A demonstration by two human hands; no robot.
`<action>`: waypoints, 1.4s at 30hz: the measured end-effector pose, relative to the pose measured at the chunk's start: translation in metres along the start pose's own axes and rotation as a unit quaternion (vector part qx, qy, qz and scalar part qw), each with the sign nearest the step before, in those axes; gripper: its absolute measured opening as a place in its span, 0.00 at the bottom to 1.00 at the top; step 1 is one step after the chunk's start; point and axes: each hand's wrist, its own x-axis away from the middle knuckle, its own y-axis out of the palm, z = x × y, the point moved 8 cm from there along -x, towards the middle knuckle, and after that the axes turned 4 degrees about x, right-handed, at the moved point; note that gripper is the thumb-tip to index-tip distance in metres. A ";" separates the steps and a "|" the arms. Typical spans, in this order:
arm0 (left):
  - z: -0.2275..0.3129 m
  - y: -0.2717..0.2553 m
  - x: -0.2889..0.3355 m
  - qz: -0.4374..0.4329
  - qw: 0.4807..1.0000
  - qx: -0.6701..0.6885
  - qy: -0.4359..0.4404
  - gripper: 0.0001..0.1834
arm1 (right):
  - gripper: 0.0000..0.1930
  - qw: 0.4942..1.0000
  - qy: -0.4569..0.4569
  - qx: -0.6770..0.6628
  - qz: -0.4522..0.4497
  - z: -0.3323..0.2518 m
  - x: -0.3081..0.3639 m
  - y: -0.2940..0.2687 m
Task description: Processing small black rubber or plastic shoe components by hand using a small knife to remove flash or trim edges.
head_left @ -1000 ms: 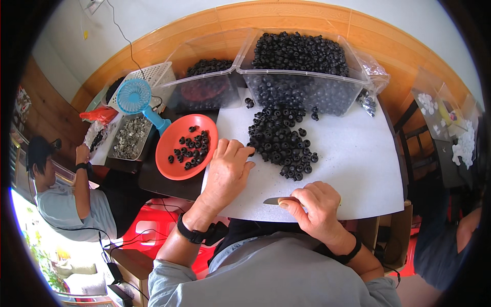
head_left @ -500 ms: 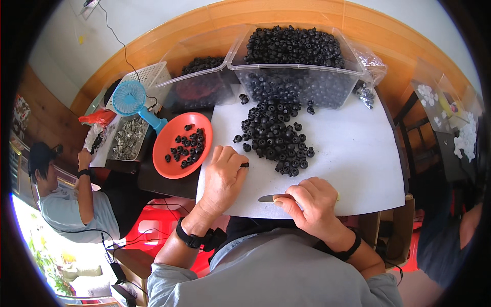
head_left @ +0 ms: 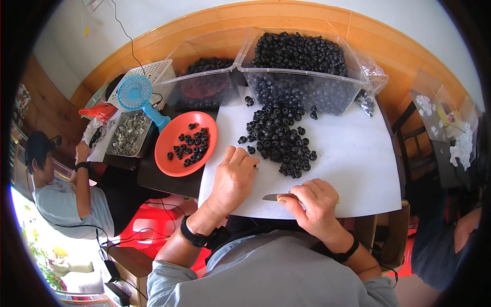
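My right hand (head_left: pixel 316 203) is closed round a small knife (head_left: pixel 270 197), its short blade pointing left above the white sheet (head_left: pixel 353 169). Left of it, my left hand (head_left: pixel 232 179) is curled with the fingers pinched together. A dark edge of a small black part shows at those fingertips; most of it is hidden. Just beyond both hands lies a heap of small round black parts (head_left: pixel 279 138) with holes in them. An orange-red plate (head_left: pixel 166 159) beside my left hand carries several similar black parts.
Two clear plastic bins (head_left: pixel 307 74) of black parts stand at the back. A blue handheld fan (head_left: pixel 134 93) and a tray of metallic bits (head_left: pixel 130 134) are at the left. Another person (head_left: pixel 71 199) sits there. A dark sleeve (head_left: pixel 440 256) shows at the right edge.
My left hand has shifted slightly right, and the black part at its fingertips shows less. The knife stays in my right hand. The whole view has moved a little.
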 end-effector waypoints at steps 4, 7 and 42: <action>-0.002 -0.004 0.007 0.006 1.000 0.007 -0.010 0.13 | 0.15 1.000 0.000 -0.006 0.002 -0.001 -0.001 -0.001; 0.000 -0.005 0.006 0.000 0.999 -0.050 -0.008 0.13 | 0.15 1.000 0.000 -0.009 0.006 -0.001 -0.002 0.000; 0.003 0.033 0.040 -0.030 0.695 0.678 -0.237 0.13 | 0.12 0.988 0.124 -0.091 0.022 0.019 -0.005 -0.004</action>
